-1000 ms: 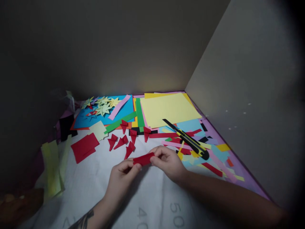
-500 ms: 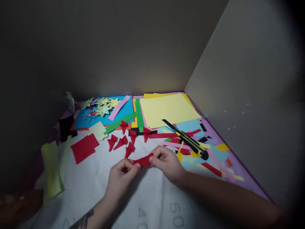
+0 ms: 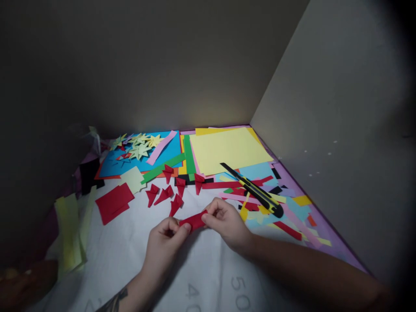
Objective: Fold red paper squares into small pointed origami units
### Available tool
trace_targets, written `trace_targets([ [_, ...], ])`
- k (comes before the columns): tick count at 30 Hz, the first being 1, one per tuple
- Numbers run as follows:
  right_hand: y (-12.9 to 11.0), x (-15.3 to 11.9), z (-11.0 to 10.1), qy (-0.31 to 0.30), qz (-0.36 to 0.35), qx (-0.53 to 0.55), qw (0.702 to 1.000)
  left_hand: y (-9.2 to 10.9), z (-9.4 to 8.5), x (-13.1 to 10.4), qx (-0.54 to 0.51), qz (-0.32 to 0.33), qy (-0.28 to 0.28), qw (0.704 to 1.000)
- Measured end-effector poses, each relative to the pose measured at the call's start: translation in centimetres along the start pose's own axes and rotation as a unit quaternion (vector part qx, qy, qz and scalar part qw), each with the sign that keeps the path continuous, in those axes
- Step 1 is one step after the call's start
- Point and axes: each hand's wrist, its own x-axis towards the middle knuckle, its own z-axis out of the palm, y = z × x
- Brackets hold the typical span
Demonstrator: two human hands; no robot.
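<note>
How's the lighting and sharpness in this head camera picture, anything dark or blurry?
Head view: pale yellow sheet brightly lit, back wall dim; head view: soft shadow beside the left hand; head view: utility knife fairly crisp, brownish shape at lower left dark and blurred; head view: upper right corner black.

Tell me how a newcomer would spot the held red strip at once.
Start at the big pale yellow sheet at the back, then come nearer, to the left hand and right hand. The red strip spans the gap between them. Unlike the pointed red pieces just beyond, it is oblong, and it alone is held.
</note>
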Motion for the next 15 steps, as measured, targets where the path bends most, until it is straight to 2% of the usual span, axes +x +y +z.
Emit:
trace_targets([
  [15,-0.54,0.08,0.33,0.019,-0.014,-0.009,1.000,0.22,0.05,-0.03,-0.013,-0.001,0.016,1.000],
])
